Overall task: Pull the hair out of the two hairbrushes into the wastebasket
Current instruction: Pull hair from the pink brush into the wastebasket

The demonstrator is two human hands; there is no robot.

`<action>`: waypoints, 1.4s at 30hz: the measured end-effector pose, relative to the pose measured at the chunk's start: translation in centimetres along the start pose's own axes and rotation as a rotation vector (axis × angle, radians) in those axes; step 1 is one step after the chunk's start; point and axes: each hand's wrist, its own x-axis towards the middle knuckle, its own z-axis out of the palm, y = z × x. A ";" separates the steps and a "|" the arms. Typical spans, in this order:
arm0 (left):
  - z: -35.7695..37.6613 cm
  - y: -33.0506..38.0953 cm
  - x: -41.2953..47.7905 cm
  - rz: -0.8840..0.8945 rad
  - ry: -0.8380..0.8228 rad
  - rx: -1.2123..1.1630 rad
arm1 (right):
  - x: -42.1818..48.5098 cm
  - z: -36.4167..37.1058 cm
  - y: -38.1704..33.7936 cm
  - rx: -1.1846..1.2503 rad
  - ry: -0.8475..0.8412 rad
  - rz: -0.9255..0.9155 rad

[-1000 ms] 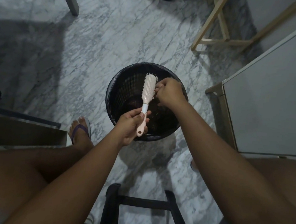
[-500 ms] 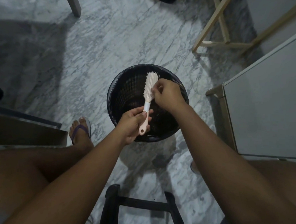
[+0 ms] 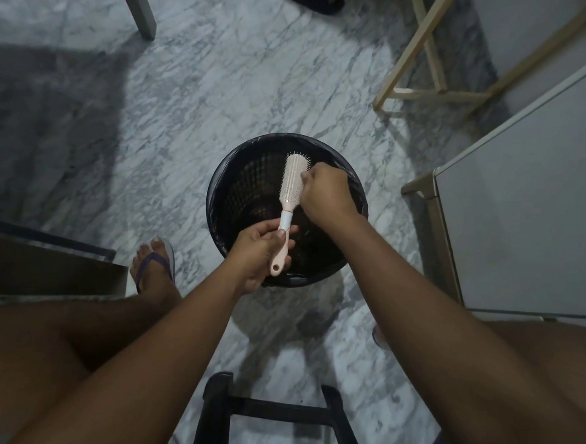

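A pale pink hairbrush (image 3: 291, 184) with white bristles is held over a black lined wastebasket (image 3: 232, 187) on the marble floor. My left hand (image 3: 258, 254) grips the brush by its handle, bristle head pointing away from me. My right hand (image 3: 324, 194) is closed against the right side of the bristles, fingertips pinched there; whether hair is between them is too small to tell. A second hairbrush is not in view.
A grey cabinet (image 3: 525, 219) stands to the right, a wooden frame (image 3: 428, 58) at the back right, and a table leg (image 3: 135, 4) at the back left. A black stool frame (image 3: 273, 412) is below me. My sandalled foot (image 3: 155, 268) rests left of the basket.
My right hand has shifted slightly along the bristles and the brush has tilted a little; both hands stay over the basket.
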 end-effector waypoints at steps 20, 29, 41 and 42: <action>0.0 0.7 -0.5 -0.046 -0.123 -0.155 | 1.5 -1.5 1.2 0.607 -0.051 0.245; -1.1 1.3 -0.5 -0.017 -0.099 -0.346 | 2.4 -1.6 2.8 0.709 0.054 0.246; -1.4 1.8 -1.1 -0.056 -0.169 -0.225 | 0.5 -0.8 2.0 0.601 -0.209 -0.030; -1.5 2.0 -1.1 -0.048 -0.171 -0.228 | 0.6 -0.8 2.0 0.557 -0.164 -0.025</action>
